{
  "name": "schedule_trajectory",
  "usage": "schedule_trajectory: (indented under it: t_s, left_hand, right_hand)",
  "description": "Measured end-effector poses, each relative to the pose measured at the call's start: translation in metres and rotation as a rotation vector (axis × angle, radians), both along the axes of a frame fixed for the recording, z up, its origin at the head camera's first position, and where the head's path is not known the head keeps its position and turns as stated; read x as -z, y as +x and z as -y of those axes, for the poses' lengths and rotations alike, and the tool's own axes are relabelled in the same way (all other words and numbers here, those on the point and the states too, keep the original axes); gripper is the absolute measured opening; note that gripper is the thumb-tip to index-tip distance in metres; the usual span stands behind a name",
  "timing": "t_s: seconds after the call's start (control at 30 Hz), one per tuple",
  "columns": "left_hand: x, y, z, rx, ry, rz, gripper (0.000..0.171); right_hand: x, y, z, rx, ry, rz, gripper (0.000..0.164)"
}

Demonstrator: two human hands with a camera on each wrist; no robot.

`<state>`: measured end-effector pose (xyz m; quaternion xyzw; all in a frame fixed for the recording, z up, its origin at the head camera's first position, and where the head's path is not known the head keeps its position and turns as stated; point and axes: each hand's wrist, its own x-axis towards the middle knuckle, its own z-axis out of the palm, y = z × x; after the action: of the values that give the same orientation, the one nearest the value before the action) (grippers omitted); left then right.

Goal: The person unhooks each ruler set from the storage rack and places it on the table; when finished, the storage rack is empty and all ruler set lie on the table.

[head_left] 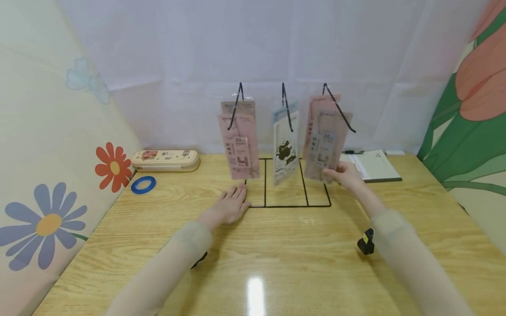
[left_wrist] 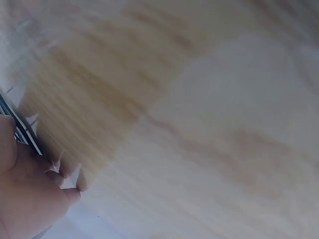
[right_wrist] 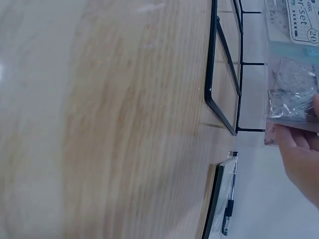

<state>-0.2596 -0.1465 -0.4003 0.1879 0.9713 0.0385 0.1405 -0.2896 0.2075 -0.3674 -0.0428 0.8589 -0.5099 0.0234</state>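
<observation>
A black wire display rack (head_left: 286, 206) stands on the table with three hooks, each carrying flat plastic packets. My left hand (head_left: 229, 204) rests at the left side of the rack's base, fingers extended over the wire. With thumb and fingers, my right hand (head_left: 345, 175) pinches the bottom edge of the grey front packet (head_left: 326, 140) on the right hook; a pink packet (head_left: 312, 114) hangs behind it. The right wrist view shows the clear lower pouch (right_wrist: 294, 94) above those fingers. On the left hook is a pink packet (head_left: 239, 151), and on the middle one a white-and-blue packet (head_left: 285, 149).
A cream pencil case (head_left: 166, 160) and a blue tape ring (head_left: 143, 184) lie at the back left. Behind my right hand are a notepad (head_left: 377, 164) and a black pen (head_left: 353, 152). A white cloth (head_left: 197, 66) backs the table.
</observation>
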Motion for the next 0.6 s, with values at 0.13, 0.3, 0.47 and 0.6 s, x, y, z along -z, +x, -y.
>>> schedule_trajectory:
  t_s: [0.13,0.3,0.47,0.6]
  left_hand:
    - [0.000,-0.003,0.000,-0.009,0.003,0.015,0.062]
    - [-0.003,-0.003,0.002,-0.006,0.014,0.027,0.062]
    - [-0.005,-0.003,0.003,0.001,0.021,0.040,0.062]
    - [-0.005,-0.002,0.004,0.006,0.012,0.047,0.062]
  right_hand:
    - [0.000,0.010,-0.005,-0.022,-0.029,0.012,0.048]
    - [0.001,0.029,-0.013,-0.033,-0.071,0.011,0.052]
    - [-0.001,0.057,-0.020,-0.032,-0.072,0.026,0.055]
    - [-0.003,0.081,-0.025,-0.043,-0.055,0.035,0.054]
